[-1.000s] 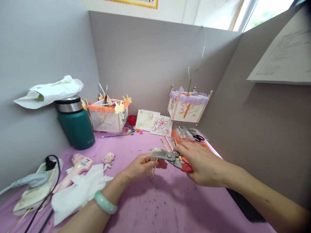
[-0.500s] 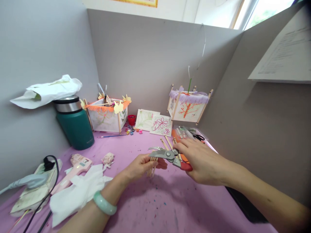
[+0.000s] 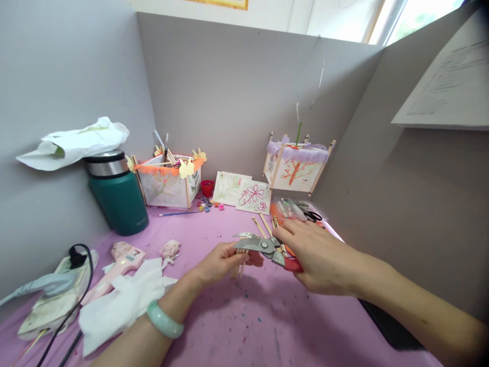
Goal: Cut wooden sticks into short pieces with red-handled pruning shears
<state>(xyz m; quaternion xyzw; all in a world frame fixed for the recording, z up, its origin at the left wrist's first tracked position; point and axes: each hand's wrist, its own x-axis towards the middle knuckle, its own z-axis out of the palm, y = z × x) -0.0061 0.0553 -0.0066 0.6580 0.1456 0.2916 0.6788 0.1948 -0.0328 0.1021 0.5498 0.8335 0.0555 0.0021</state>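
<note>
Right hand (image 3: 319, 256) slightly lower; one pruner (image 3: 265, 245)

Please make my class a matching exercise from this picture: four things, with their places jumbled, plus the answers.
1. pruners
2. bottle
3. bundled sticks
4. bracelet

A. under the white packet
B. around the left forearm
C. in the right hand
D. in the left hand

Pairs: 1-C, 2-A, 3-D, 4-B
</note>
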